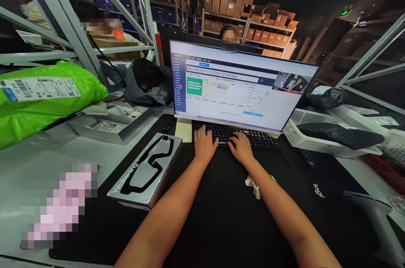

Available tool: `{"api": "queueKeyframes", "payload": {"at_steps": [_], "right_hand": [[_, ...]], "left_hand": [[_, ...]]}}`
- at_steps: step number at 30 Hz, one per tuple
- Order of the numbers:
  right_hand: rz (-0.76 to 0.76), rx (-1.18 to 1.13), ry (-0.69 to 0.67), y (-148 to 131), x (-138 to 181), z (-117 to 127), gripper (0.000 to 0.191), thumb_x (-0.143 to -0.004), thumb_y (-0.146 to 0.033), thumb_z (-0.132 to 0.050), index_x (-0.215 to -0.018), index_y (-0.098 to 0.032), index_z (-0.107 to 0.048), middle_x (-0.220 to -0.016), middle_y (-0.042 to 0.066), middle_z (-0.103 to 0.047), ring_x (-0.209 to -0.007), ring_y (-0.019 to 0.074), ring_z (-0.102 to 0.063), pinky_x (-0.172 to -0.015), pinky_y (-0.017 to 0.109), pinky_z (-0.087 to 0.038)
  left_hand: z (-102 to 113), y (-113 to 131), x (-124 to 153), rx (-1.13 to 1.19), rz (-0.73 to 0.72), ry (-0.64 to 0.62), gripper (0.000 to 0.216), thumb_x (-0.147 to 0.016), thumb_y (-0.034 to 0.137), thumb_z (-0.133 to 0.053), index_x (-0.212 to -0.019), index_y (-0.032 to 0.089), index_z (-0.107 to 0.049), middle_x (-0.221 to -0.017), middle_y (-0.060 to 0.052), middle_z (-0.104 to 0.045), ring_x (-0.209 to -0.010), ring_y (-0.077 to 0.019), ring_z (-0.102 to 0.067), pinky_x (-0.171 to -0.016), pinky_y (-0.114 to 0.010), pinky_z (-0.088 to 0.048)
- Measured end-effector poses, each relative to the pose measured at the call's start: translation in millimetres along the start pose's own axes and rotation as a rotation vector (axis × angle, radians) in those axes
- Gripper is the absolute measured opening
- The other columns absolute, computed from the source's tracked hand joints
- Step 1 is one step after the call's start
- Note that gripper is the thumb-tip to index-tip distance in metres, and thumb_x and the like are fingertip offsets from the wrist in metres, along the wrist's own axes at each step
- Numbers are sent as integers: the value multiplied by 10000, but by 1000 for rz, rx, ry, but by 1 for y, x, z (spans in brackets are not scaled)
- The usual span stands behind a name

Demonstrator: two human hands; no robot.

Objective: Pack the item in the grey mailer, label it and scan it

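Note:
Both my hands rest on a black keyboard (pixel 221 133) below a wide monitor (pixel 221 91). My left hand (pixel 205 143) lies over the keyboard's left end, its fingers stretched out and apart. Over the middle keys is my right hand (pixel 241 146), fingers spread and slightly bent, holding nothing. Left of my left forearm lies a silver box (pixel 148 171) printed with black glasses and the word "Wakening". A yellow paper note (pixel 184 130) sits beside the keyboard's left end. A crumpled white tissue (pixel 254 187) is partly hidden under my right forearm.
At left are a bright green parcel (pixel 47 95), an open grey box (pixel 114 127) and a blurred pink object (pixel 63 205). A white basket (pixel 322 141) holding a black bag, a mouse (pixel 306 159) and a grey-white device (pixel 373 205) stand right. People and shelves appear behind.

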State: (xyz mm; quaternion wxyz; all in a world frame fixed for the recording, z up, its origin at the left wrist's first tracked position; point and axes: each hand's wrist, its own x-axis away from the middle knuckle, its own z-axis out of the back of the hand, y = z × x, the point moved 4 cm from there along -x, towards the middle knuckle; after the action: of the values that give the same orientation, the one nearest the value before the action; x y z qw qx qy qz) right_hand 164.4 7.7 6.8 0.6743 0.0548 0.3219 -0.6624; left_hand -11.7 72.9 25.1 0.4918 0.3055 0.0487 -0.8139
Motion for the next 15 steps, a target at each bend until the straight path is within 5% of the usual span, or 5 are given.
{"api": "queueKeyframes", "payload": {"at_steps": [3,8,15], "right_hand": [[-29,-13,16,-1,-8,-7,384,-1036,-397,-435,-1023,-170,-744,-1420,172,-570,-1365,331,-466,-1173,544,-378],[-45,-13,-42,-6,-20,-25,438,-1029,-412,-455,-1324,-145,-638,-1441,201,-560,-1405,357,-446,-1194,605,-332],[-47,-30,-64,-2,-23,-27,408,-1007,-300,-440,-1340,-147,-620,-1391,179,-597,-1368,316,-491,-1207,546,-340]], "left_hand": [[-4,3,2,11,-46,-68,313,-969,316,-591,-1213,131,-654,-1450,-203,-562,-1374,-335,-503,-1229,-519,-339],[-6,3,1,10,-60,-102,261,-966,286,-582,-1156,132,-673,-1321,-179,-643,-1274,-326,-566,-1182,-500,-386],[-6,3,2,-4,-69,-99,258,-974,272,-551,-1161,139,-670,-1326,-171,-645,-1277,-319,-560,-1180,-496,-378]]}}
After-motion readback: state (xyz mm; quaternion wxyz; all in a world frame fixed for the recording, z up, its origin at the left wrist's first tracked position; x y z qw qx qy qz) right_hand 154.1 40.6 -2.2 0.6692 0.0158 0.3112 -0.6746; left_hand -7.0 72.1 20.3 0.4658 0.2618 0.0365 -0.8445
